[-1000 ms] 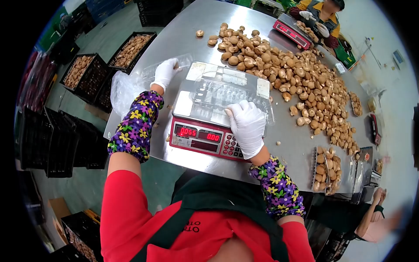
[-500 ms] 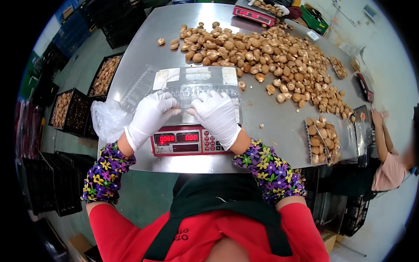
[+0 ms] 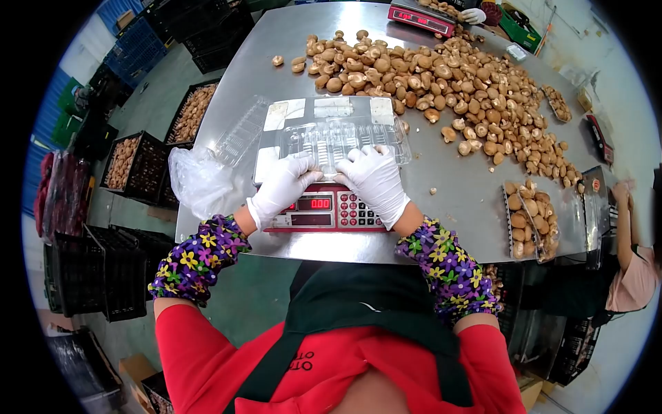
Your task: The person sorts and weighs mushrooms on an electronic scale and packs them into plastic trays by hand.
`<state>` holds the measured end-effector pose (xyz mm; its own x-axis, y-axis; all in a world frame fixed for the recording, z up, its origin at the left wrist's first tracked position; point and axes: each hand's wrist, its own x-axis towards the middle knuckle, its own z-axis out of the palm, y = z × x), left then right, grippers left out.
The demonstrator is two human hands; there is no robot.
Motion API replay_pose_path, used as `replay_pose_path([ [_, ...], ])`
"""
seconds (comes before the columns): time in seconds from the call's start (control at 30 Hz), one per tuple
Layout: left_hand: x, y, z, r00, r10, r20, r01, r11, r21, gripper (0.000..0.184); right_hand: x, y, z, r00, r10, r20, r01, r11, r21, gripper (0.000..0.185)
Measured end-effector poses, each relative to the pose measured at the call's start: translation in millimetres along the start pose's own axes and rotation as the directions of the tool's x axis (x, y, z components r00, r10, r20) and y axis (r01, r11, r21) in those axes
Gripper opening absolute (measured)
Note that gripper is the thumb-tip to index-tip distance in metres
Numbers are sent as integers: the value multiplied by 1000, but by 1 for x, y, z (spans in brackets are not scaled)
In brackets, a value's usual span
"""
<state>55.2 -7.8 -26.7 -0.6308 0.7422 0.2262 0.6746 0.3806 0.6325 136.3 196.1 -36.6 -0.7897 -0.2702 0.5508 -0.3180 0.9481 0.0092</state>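
- While your left hand sits at the near left edge of the clear plastic tray, its gloved fingers and thumb are closed on that edge.
- Your right hand, gloved in white too, grips the same edge a little further right, the two thumbs pointing toward each other.
- The tray lies on the metal top of the red scale, around the middle of the frame, with its right end reaching past the scale.
- Below your hands, the scale's display shows 0.00 in red; your left hand covers part of the other readout.
- Just left of the scale you have another clear tray on the table, and near it a crumpled plastic bag.
- Beyond the scale, a big mushroom pile spreads from the upper middle toward the right.
- At the lower right of the table stand packs of mushrooms, side by side.
- Toward the top edge of the frame, a co-worker's gloved hand is beside a second scale.
- Off to your left, black crates hold more mushrooms.
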Motion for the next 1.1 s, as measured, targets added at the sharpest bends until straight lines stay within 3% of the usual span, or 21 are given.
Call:
replay_pose_path([
  [0.3,6,2,1,999,5,36,-6,999,35,10,-10,4,7,999,19,-44,-14,994,107,19],
  [0.4,5,9,2,995,95,-5,-94,986,134,11,-10,5,6,999,31,-25,-28,990,135,17],
  [0.5,6,30,2,979,203,15,-200,947,250,11,-4,7,-1,998,26,-54,-20,995,101,17],
  [0.57,9,40,-1,958,288,19,-237,748,620,11,-1,7,-18,999,20,26,-21,998,53,22],
  [0.63,23,44,-10,913,400,-83,-298,791,535,11,2,6,-40,918,156,-366,-150,988,46,31],
  [0.67,26,55,-17,980,79,-185,-66,995,72,12,-4,13,-43,850,216,-481,-204,976,77,49],
  [0.7,29,66,-25,961,-252,-115,183,891,-416,14,-4,17,-44,847,200,-492,-190,979,71,49],
  [0.73,30,71,-34,937,-347,-30,268,774,-573,13,-5,19,-45,704,493,-511,-280,854,437,53],
  [0.77,29,76,-33,938,-345,-43,259,776,-575,13,-5,20,-46,535,746,-398,-283,601,747,58],
  [0.8,26,84,-28,922,-388,-17,237,597,-766,12,-6,22,-46,541,738,-404,-273,608,745,58],
  [0.83,20,92,-20,908,-419,24,198,377,-905,11,-8,23,-46,629,776,-46,-245,254,936,61],
  [0.87,14,95,-4,908,-418,38,189,326,-927,9,-13,22,-46,701,648,298,-265,-151,952,64],
  [0.9,10,98,11,908,-408,91,166,153,-974,8,-15,18,-51,742,378,553,-324,-519,791,67],
  [0.93,3,101,20,919,-382,96,145,100,-984,8,-15,7,-54,703,486,520,-313,-446,839,60],
  [0.97,-1,104,24,928,-358,99,123,44,-991,7,-16,10,-52,704,483,521,-317,-443,839,60],
  [1.0,-5,104,24,946,-315,83,77,-31,-997,8,-19,11,-49,719,499,484,-340,-356,871,57],
  [1.07,-9,108,31,938,-344,41,39,-14,-999,10,-18,7,-58,715,538,447,-404,-204,892,53],
  [1.1,-10,111,32,933,-359,2,6,11,-1000,12,-21,9,-54,721,524,453,-409,-205,889,53],
])
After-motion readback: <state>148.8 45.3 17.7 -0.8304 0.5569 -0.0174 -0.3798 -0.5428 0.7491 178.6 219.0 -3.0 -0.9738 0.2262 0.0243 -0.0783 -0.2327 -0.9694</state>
